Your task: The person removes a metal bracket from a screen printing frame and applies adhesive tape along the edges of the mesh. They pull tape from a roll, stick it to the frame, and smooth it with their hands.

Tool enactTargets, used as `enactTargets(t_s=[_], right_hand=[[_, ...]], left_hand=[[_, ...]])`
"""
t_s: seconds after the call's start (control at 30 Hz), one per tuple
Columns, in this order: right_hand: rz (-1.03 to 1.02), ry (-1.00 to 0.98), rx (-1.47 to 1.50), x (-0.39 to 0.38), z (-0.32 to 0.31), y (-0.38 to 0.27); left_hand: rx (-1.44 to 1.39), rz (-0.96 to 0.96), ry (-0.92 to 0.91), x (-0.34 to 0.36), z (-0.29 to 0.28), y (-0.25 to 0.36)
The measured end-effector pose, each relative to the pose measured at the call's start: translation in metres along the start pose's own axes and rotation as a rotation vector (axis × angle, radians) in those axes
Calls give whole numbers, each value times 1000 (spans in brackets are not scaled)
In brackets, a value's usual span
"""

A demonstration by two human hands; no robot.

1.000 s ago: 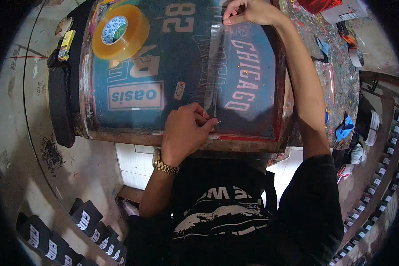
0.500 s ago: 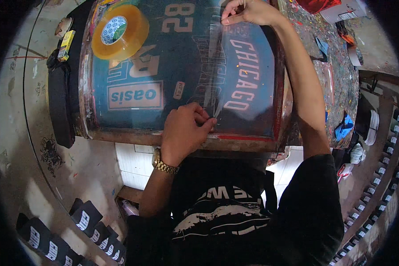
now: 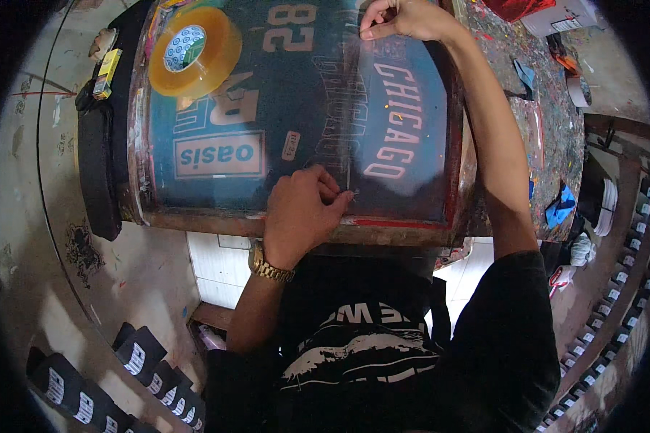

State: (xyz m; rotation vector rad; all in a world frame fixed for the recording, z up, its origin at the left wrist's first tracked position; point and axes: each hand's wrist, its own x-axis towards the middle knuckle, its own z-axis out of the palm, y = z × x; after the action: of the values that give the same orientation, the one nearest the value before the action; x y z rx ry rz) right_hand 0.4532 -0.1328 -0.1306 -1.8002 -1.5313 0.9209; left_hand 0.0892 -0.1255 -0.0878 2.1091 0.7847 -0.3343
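A printing screen point(image 3: 224, 196) with pale stencilled lettering and designs lies across the bench inside its stained wooden frame. My left hand point(image 3: 303, 216), with a watch at the wrist, pinches the near end of a clear tape strip point(image 3: 348, 108) at the screen's lower middle. At the far end of that strip, near the top edge, my right hand point(image 3: 401, 22) is closed in a pinch on it. The strip runs straight between my fingers, over faint lettering. A large roll of amber tape point(image 3: 227, 54) rests on the screen's upper left.
The paint-spattered bench point(image 3: 520, 137) holds blue scraps point(image 3: 560, 206) and a white container point(image 3: 560, 18) at right. A black padded block point(image 3: 97, 166) and small yellow box point(image 3: 107, 72) lie left. Dark printed fabric pieces point(image 3: 79, 393) line the lower left; rows of small dark items point(image 3: 607, 310) line the right.
Both hands have shifted very slightly, the right a little leftward, while keeping their pinch. The strip shows less glare and looks closer to the screen. The roll is practically still.
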Motion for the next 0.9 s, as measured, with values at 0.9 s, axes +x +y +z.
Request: enactTargets(t_s=[0.9], right_hand=[[13,-13,82,3,2,7]], left_hand=[[29,11,38,0,3,1]])
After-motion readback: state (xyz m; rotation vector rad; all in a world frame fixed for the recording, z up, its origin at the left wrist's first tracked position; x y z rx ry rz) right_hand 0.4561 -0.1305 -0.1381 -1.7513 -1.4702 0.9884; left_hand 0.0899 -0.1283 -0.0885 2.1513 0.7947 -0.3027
